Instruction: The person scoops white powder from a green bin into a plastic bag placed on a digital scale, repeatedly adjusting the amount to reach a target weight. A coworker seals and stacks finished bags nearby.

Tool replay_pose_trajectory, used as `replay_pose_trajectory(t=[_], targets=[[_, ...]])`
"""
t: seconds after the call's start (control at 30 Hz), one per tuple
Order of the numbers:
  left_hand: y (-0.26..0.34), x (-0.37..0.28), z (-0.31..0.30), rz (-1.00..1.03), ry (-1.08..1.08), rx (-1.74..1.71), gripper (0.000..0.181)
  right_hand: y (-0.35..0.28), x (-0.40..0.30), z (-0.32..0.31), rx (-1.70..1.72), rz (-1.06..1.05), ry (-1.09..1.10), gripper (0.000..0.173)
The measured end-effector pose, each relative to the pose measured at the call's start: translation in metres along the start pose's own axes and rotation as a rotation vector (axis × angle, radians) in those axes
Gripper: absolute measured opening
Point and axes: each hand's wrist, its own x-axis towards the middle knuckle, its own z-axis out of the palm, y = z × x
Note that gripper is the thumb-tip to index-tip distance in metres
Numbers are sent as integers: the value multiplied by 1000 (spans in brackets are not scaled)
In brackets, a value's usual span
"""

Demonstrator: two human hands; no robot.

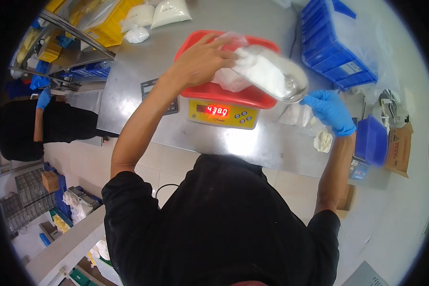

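My right hand, in a blue glove, grips the handle end of a metal scoop. White powder fills much of the scoop, which tilts toward a clear plastic bag. That bag lies in a red tray and also seems to hold white material. My bare left hand is at the bag's mouth with its fingers on the plastic; the thumb is hard to make out. Beneath the tray sits a yellow digital scale with a lit red display.
A calculator lies left of the scale on the steel table. Filled bags and a yellow crate stand at the back left. At right are a blue crate and a blue bin. Another person works at left.
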Motion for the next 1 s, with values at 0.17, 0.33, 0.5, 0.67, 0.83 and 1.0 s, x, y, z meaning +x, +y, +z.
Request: replay_pose_trajectory(t=[0.17,0.33,0.5,0.67,0.83,1.0], targets=[[-13,-9,-4,-86,125,-109,49,10,3,-3,61,-11,1,21],[-16,-15,-25,-114,227,-128,55,0,-7,-2,67,-10,-5,19],[-12,-21,-36,-127,249,-186,56,1,-6,-1,60,-22,2,19],[-9,-23,-37,-135,239,-207,56,-5,-8,0,50,-4,0,20],[-3,-22,-31,-129,201,-221,56,-3,-5,2,34,-14,15,22],[2,-16,-18,-89,174,-266,51,-4,-6,3,23,-17,17,23]])
